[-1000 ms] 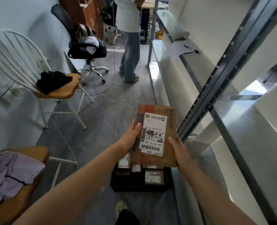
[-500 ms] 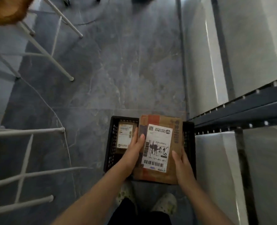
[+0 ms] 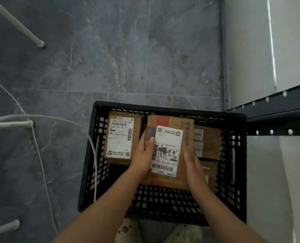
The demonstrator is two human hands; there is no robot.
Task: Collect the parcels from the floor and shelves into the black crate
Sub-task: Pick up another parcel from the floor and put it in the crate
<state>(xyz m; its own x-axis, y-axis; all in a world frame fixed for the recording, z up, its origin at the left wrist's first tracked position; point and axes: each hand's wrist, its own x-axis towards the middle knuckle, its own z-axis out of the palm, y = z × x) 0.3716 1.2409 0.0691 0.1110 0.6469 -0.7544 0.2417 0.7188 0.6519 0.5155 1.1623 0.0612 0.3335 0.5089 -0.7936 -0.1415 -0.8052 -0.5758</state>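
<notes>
Cardboard parcel (image 3: pixel 170 148) with a white shipping label (image 3: pixel 166 151) is held flat, label up, inside the black crate (image 3: pixel 163 200). It is gripped by both hands: left hand (image 3: pixel 143 155) is closed on its left edge, thumb laid over the top face near the label; right hand (image 3: pixel 194 170) is closed on the lower right edge, thumb on top. Whether the parcel already rests on the ones below cannot be told.

Black crate is seen on the grey tiled floor (image 3: pixel 110 58), its right side close against the dark metal shelf frame (image 3: pixel 277 120). A second labelled parcel (image 3: pixel 121 137) lies in the crate's left part, just beside the left hand. More brown parcels (image 3: pixel 208 142) are partly covered at the right by the held one. White chair legs (image 3: pixel 14 18) and a thin white cable (image 3: pixel 40 155) are seen at left. Patterned slippers (image 3: pixel 128 230) are visible at the bottom edge.
</notes>
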